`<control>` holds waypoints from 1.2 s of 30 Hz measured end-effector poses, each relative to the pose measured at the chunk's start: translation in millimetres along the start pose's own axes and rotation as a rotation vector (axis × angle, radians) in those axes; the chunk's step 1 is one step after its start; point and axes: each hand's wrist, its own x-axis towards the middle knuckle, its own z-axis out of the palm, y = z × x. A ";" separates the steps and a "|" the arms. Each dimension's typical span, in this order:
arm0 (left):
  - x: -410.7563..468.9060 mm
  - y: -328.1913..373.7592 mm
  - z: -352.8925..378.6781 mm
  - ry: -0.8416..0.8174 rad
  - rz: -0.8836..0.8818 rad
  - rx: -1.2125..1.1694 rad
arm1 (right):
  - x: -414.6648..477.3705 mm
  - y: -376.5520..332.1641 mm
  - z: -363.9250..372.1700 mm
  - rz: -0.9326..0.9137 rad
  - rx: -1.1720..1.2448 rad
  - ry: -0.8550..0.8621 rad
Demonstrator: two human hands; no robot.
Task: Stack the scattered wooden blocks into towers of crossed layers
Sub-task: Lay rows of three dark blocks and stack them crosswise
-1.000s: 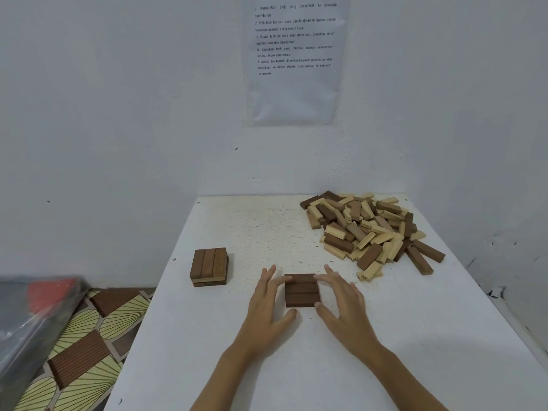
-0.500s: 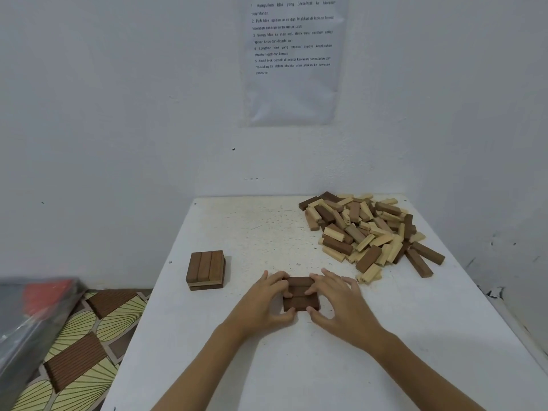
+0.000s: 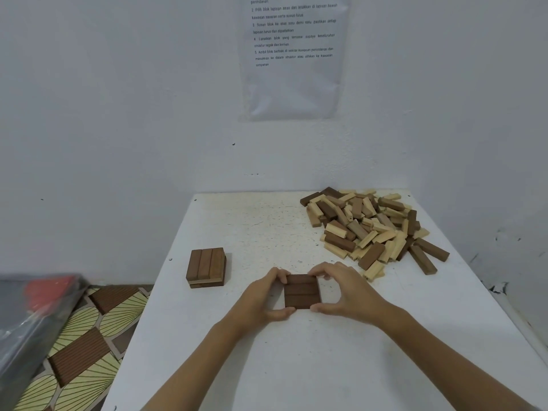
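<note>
**Wooden blocks on white surface: one layer in hand, one stack, one loose pile**

Item 1. Dark block layer (image 3: 302,291). Three dark brown blocks lie side by side, long sides running left to right and touching, so that together they make a near-square slab. The seams between them show as two thin lines. It sits at the near middle of the surface (image 3: 296,366), between the two hands. Whether a further layer lies beneath it cannot be told.

Item 2. Left hand (image 3: 261,298). Its grip is closed on the left side of the dark block layer, with fingers curled over the far left corner and the thumb against the near left corner.

Item 3. Right hand (image 3: 347,292). It has the same grip on the right side, with fingertips on the far right corner and the thumb at the near right corner.

Item 4. Small stack (image 3: 206,266). It stands near the left edge of the surface, well apart from the hands. The top layer is three mid-brown blocks running away from the viewer. A pale strip and a darker one show below it at the front.

Item 5. Loose block pile (image 3: 373,229). It fills the far right corner of the surface with a mix of pale cream, mid-brown and dark brown blocks lying at all angles, some on top of others. A few dark ones splay out at the near right edge of the pile.

Item 6. Surroundings. A printed sheet (image 3: 293,54) hangs on the white wall (image 3: 118,114) above. The patterned floor (image 3: 83,336) shows at lower left, where a blurred grey and red object (image 3: 29,315) lies.
</note>
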 end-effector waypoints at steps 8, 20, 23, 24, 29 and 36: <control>1.4 -5.2 2.6 0.069 -0.050 -0.086 | 5.9 9.3 2.0 -0.004 0.031 -0.029; 2.4 -7.0 6.3 0.083 -0.044 -0.120 | -3.5 13.7 22.2 0.049 0.134 0.059; 2.2 -12.1 7.3 0.111 -0.059 -0.013 | -2.7 13.0 19.4 0.056 0.149 0.033; 2.3 -13.2 7.8 0.117 -0.062 -0.001 | -2.2 13.2 17.3 0.060 0.157 0.014; 2.9 -14.5 9.0 0.124 -0.081 -0.023 | -1.5 16.5 10.2 0.076 0.197 -0.049; 2.8 -16.0 9.7 0.129 -0.104 -0.048 | -1.1 14.5 15.1 0.094 0.242 0.002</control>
